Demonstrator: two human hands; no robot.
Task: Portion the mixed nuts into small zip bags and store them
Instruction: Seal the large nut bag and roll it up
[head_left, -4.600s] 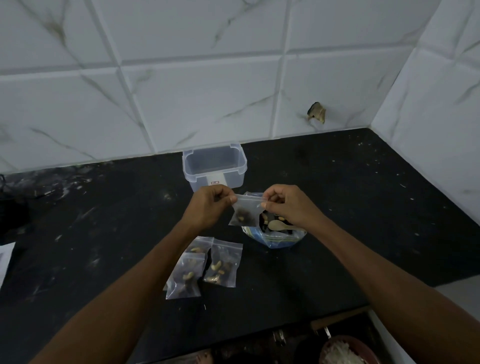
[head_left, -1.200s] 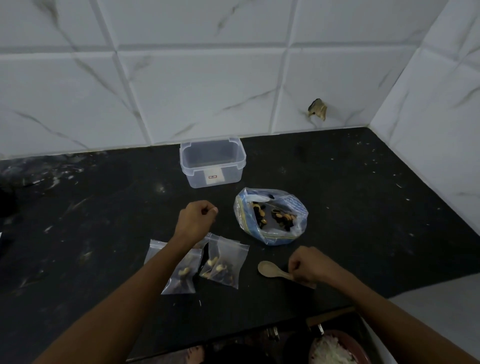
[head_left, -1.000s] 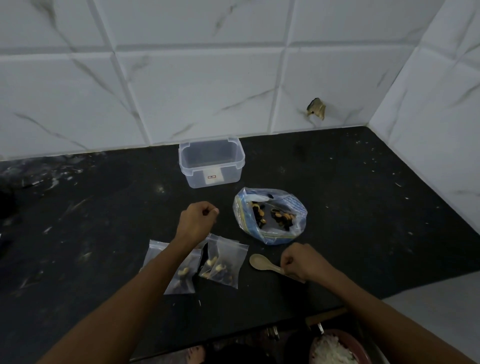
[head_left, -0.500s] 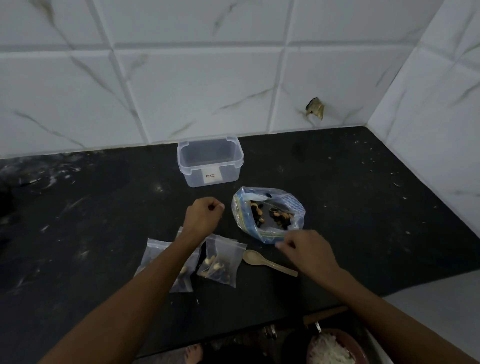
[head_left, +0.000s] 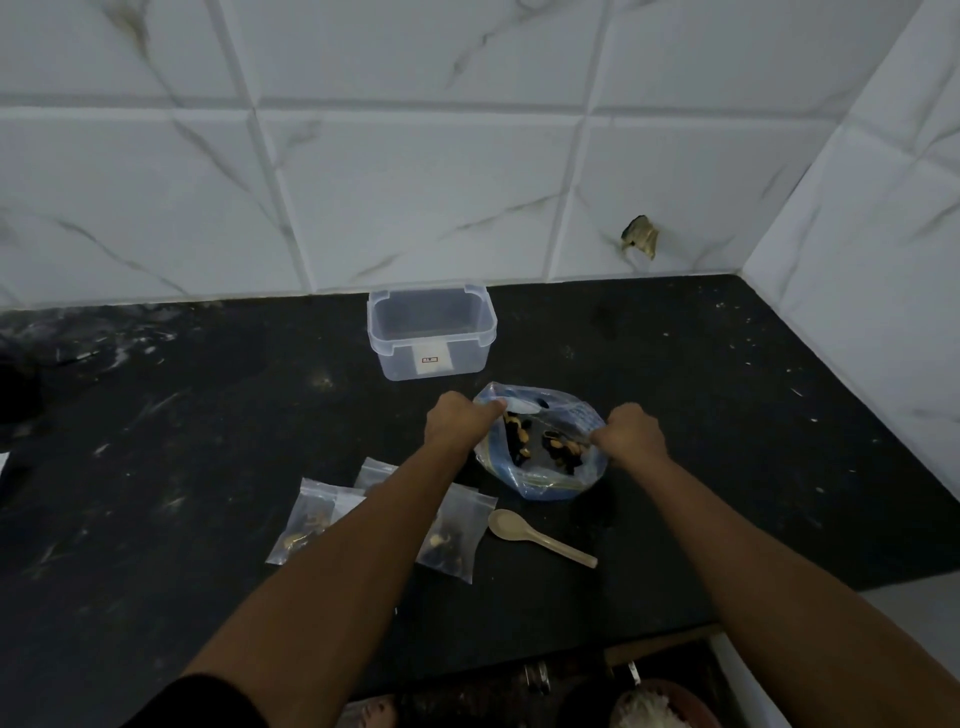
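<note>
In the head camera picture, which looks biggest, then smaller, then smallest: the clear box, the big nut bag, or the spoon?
1. Clear box and big nut bag: they look about alike, and the box sits farther from the camera, so I won't rank them.
2. Spoon: clearly the smallest.

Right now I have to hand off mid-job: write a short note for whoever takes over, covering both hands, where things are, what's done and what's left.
Left hand grips the left rim of the big nut bag; right hand grips its right rim. The bag is open, nuts inside.
Wooden spoon lies free on the counter, in front of the bag.
Three filled small zip bags lie left of the spoon, partly under the left forearm.
Clear container stands by the wall with no lid, nothing visible inside.
Left: deal with the big bag, then store the small bags, likely in the container.
</note>
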